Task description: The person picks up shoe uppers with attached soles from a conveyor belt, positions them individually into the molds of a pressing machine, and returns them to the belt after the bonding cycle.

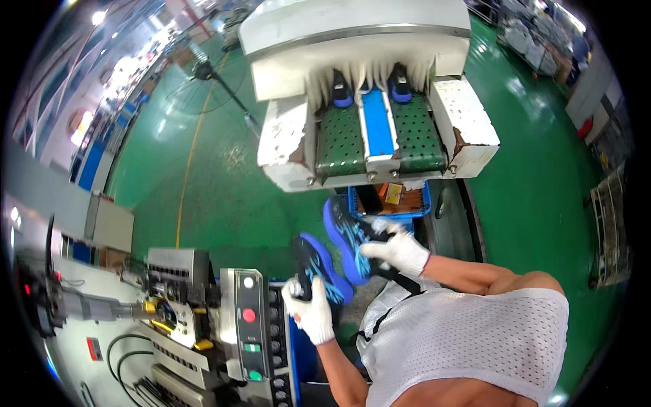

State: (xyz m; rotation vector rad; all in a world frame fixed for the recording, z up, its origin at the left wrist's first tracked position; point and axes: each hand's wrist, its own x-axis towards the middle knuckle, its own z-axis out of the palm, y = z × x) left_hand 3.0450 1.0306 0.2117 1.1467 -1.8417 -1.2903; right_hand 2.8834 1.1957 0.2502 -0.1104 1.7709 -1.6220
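Observation:
My left hand [312,310], in a white work glove, is closed around the heel end of a black and blue sneaker [322,268] with a purple-blue sole. In my right hand [397,251], also gloved, is a matching sneaker [347,237], gripped near its ankle opening. Both sneakers are held tilted, close together, in front of a white conveyor machine [352,51]. Two dark shoes with blue toes, a left one [342,91] and a right one [400,87], sit on its green perforated belts [341,142], partly under a pale fringe curtain.
Below the conveyor's front edge is a blue basket [426,201] with small items inside. A control panel [249,325] with coloured buttons and another machine [178,292] stand at my left. Farther off, a fan [203,70] stands on the green floor [227,156]. A rack [610,224] is at the right.

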